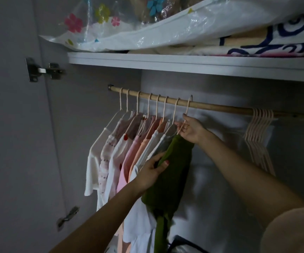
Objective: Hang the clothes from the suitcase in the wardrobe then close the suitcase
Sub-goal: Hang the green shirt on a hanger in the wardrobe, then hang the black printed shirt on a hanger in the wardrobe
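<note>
So we've got the green top [173, 167] on its hanger [187, 110], hook already over the rod [202, 106] at the right end of the row. Our right hand [191, 129] pinches the hanger neck just under the rod; the left hand [152, 172] grips the top's side lower down. It hangs straight down, so the right grip's nearer the hook.

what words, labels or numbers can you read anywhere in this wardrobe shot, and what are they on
No text here can be read for certain.
Folded blanket on the shelf: large dark blue strokes that may be letters, cut off and folded, not readable.
Plastic storage bag: only printed flowers, no words visible.
Hanging clothes, including the green garment, and the spare hangers: no label or print visible.
</note>
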